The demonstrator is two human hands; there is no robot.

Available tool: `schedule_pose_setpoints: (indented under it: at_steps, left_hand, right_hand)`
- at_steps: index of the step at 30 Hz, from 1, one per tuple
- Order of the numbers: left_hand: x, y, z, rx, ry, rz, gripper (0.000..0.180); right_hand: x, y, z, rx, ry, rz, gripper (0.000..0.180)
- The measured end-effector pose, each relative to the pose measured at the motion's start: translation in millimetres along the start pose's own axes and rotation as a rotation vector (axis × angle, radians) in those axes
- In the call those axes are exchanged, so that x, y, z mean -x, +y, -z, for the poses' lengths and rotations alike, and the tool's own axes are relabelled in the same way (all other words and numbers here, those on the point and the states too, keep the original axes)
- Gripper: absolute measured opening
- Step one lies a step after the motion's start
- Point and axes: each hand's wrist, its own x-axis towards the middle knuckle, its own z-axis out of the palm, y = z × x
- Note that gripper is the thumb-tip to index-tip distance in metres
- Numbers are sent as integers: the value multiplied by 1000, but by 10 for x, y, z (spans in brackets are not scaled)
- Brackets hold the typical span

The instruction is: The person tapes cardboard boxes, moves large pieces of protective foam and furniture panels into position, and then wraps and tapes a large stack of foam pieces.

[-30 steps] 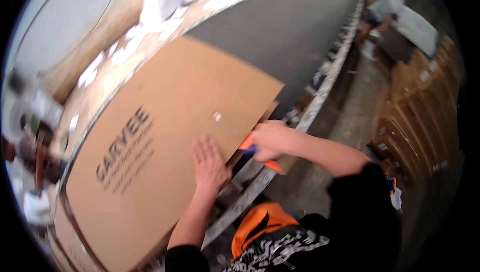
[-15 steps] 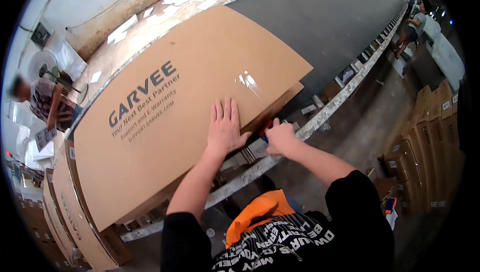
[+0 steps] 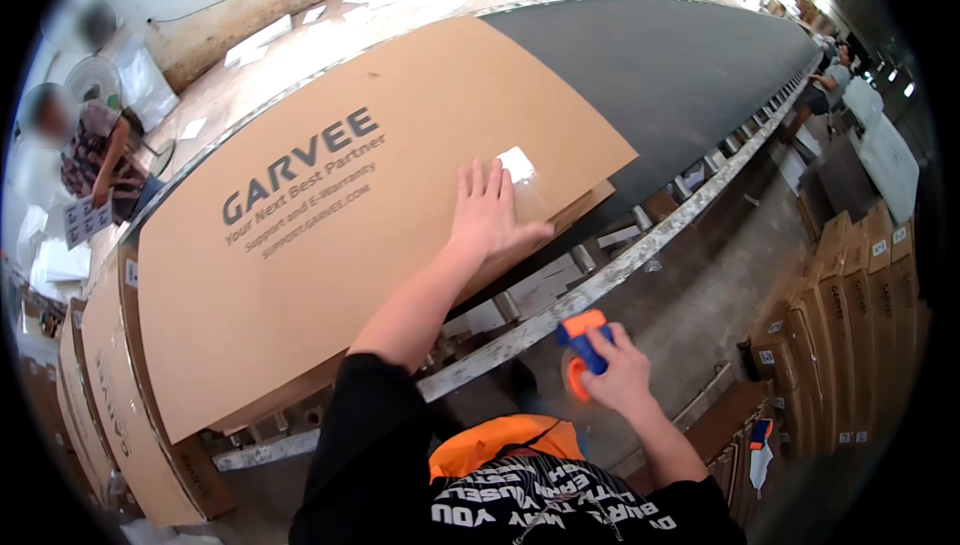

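A large brown cardboard box (image 3: 320, 295) with dark lettering lies flat on the conveyor. My left hand (image 3: 487, 217) rests on its top near the right end of the near edge, fingers spread and thumb pointing right. Just beyond those fingertips, a shiny patch of clear tape (image 3: 517, 165) catches the light. In front of the conveyor's rail, my right hand (image 3: 622, 377) grips an orange and blue tape dispenser (image 3: 588, 337), held in the air apart from the box.
The dark conveyor belt (image 3: 670, 65) runs off to the far right, edged by a worn metal rail (image 3: 640, 253). Cartons stand at the left (image 3: 130, 395) and right (image 3: 850, 325). One person (image 3: 105, 160) holds a sheet across the conveyor; another (image 3: 825, 90) stands far right.
My right hand has drawn back from the box's near edge, bringing the tape dispenser into full view. My left hand has shifted right and farther onto the box top, up to the tape patch.
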Motion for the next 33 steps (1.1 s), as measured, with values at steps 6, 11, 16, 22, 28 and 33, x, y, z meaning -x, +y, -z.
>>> schedule_pose_setpoints:
  at_steps: [6,11,16,22,28,33]
  left_hand:
    - [1967,-1443,-625,-232,20,-31,112]
    - [2134,-1771,-1063,-163,149,-47,99]
    - [2101,-1660,-1012,-100,282,-103,90]
    - [2242,-1822,-1307,-10,368,-93,81]
    - [2343,-1882,-1373,-27,513,-108,79]
    - [3979,-2496,-743,65,351,229,99]
  right_hand:
    - [-385,-878,377,-183,-32,56,60]
    - [-1120,-2627,661,-78,-79,404,53]
    - [-2037,-3361,242,216,-420,261,42]
    - [-1130,-2907,-162,531,-762,284,43]
    - [-583,-2846,-1069,575,-517,363,29]
    - [-334,-2307,-1526,575,-538,322,41]
